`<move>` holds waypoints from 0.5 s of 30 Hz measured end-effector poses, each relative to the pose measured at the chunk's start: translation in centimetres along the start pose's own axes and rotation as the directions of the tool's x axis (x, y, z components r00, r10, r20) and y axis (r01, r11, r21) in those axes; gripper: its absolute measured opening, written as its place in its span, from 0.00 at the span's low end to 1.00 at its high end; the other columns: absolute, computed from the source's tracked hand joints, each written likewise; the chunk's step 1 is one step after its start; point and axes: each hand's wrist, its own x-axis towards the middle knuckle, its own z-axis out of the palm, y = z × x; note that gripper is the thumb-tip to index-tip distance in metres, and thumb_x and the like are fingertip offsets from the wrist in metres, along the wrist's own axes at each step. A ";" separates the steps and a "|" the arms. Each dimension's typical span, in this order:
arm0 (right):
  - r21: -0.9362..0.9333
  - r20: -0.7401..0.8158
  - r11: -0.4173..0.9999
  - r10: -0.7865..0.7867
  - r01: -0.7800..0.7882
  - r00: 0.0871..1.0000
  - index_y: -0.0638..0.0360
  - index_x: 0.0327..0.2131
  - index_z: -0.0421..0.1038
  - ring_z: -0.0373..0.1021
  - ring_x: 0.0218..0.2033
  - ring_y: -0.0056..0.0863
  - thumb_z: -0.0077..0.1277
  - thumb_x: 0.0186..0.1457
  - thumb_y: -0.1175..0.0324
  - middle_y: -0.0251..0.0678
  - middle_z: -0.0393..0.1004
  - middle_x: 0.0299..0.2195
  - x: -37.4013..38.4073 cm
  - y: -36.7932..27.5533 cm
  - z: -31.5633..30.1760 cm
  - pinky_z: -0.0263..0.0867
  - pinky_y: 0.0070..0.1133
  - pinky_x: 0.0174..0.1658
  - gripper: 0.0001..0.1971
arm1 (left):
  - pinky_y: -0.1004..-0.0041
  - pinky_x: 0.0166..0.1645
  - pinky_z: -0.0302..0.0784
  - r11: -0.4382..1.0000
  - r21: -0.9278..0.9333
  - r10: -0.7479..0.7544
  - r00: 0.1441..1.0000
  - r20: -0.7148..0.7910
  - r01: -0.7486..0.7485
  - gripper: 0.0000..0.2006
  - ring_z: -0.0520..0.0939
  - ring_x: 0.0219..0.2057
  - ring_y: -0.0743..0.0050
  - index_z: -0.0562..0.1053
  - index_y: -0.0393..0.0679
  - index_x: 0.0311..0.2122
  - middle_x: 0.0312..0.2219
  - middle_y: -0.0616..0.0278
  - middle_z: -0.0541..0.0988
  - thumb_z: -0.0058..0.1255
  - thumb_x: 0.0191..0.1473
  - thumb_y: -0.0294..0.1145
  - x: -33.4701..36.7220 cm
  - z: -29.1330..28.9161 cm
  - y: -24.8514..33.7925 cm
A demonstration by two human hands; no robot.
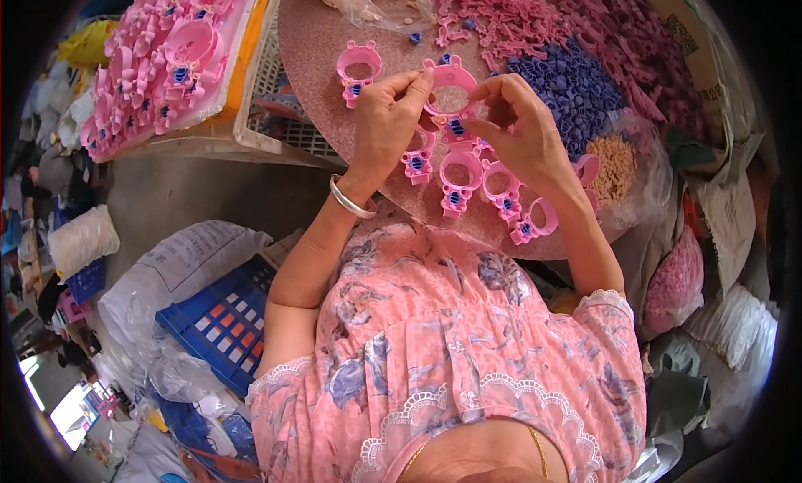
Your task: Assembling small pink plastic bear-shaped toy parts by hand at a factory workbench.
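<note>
Pink plastic makes up the ring-shaped piece (455, 68) grasped between the fingertips of the left hand (388, 120) and right hand (528, 141), just above the speckled tabletop (311, 32). More such pieces lie around it, several with blue inserts.

At the left, a shallow box with an orange edge (244, 61) is heaped with finished-looking pink pieces (146, 78), beside a cream slatted crate (288, 139). A clear bag (355, 5) at the top holds beige bits; another clear bag (647, 157) lies around a beige pile (612, 167), near loose blue parts (572, 86). A tied bag (675, 278) shows pink contents.

Dark printing marks the cardboard (681, 32); small printed lines cross the white sack (188, 262).
</note>
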 end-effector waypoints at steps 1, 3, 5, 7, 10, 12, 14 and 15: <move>-0.035 -0.006 0.999 -0.021 0.021 1.000 0.61 0.36 0.69 0.64 0.25 0.19 0.60 0.45 0.79 0.30 0.65 0.28 0.0 0.0 0.0 0.63 0.17 0.29 0.14 | 0.83 0.23 0.68 1.000 0.000 0.000 1.000 0.001 0.000 0.14 0.73 0.21 0.88 0.78 0.33 0.37 0.21 0.67 0.78 0.52 0.57 0.36 -0.1 0.1 0.2; -0.070 -0.011 0.997 -0.042 0.042 0.999 0.60 0.35 0.70 0.64 0.25 0.18 0.59 0.46 0.79 0.30 0.66 0.29 0.0 -0.3 0.1 0.62 0.16 0.28 0.12 | 0.82 0.23 0.68 0.999 -0.024 -0.045 0.999 -0.019 0.045 0.14 0.73 0.21 0.89 0.78 0.33 0.37 0.21 0.68 0.78 0.52 0.57 0.36 -0.3 0.5 0.7; -0.092 -0.035 0.969 -0.234 0.230 0.972 0.59 0.33 0.72 0.65 0.28 0.23 0.58 0.46 0.77 0.31 0.68 0.31 0.1 -0.8 0.2 0.62 0.19 0.32 0.09 | 0.83 0.23 0.68 0.999 -0.032 -0.035 0.999 -0.016 0.035 0.14 0.74 0.21 0.88 0.78 0.33 0.37 0.21 0.68 0.78 0.52 0.57 0.36 -0.2 0.5 0.6; -0.248 -0.019 0.897 -0.381 0.365 0.924 0.59 0.32 0.72 0.66 0.30 0.26 0.58 0.46 0.76 0.31 0.68 0.32 0.4 -0.7 0.2 0.61 0.21 0.36 0.08 | 0.83 0.22 0.69 0.999 -0.039 -0.026 1.000 -0.012 0.026 0.14 0.74 0.21 0.88 0.77 0.33 0.38 0.21 0.68 0.78 0.52 0.57 0.36 -0.2 0.6 0.8; -0.428 0.082 0.769 -0.491 0.476 0.867 0.59 0.32 0.73 0.67 0.36 0.32 0.57 0.45 0.75 0.33 0.69 0.33 0.8 -0.5 0.2 0.59 0.24 0.42 0.08 | 0.83 0.22 0.71 0.997 -0.065 -0.052 0.999 0.001 0.052 0.14 0.76 0.21 0.86 0.77 0.33 0.39 0.21 0.67 0.78 0.52 0.56 0.35 -0.5 0.8 1.5; -0.460 0.143 0.750 -0.466 0.475 0.873 0.60 0.33 0.72 0.66 0.39 0.35 0.57 0.44 0.74 0.34 0.69 0.34 0.9 -0.7 0.0 0.57 0.26 0.45 0.10 | 0.82 0.23 0.74 0.996 -0.062 -0.061 0.998 0.018 0.062 0.14 0.78 0.22 0.84 0.77 0.33 0.40 0.22 0.65 0.78 0.54 0.56 0.34 -0.6 0.7 1.7; -0.453 0.091 0.740 -0.516 0.497 0.851 0.61 0.34 0.70 0.70 0.35 0.28 0.55 0.48 0.77 0.34 0.71 0.32 1.0 -1.0 -0.1 0.62 0.22 0.41 0.08 | 0.82 0.24 0.75 0.998 -0.026 -0.055 0.998 0.025 0.055 0.14 0.78 0.21 0.83 0.76 0.33 0.39 0.23 0.64 0.79 0.54 0.55 0.35 -0.7 0.5 1.6; -0.452 0.091 0.740 -0.517 0.498 0.851 0.61 0.34 0.70 0.70 0.35 0.28 0.55 0.48 0.77 0.34 0.71 0.32 0.9 -1.0 -0.2 0.62 0.22 0.41 0.08 | 0.81 0.24 0.76 0.999 0.010 -0.050 0.998 0.035 0.050 0.14 0.79 0.21 0.82 0.76 0.32 0.39 0.24 0.64 0.79 0.55 0.55 0.35 -0.7 0.4 1.5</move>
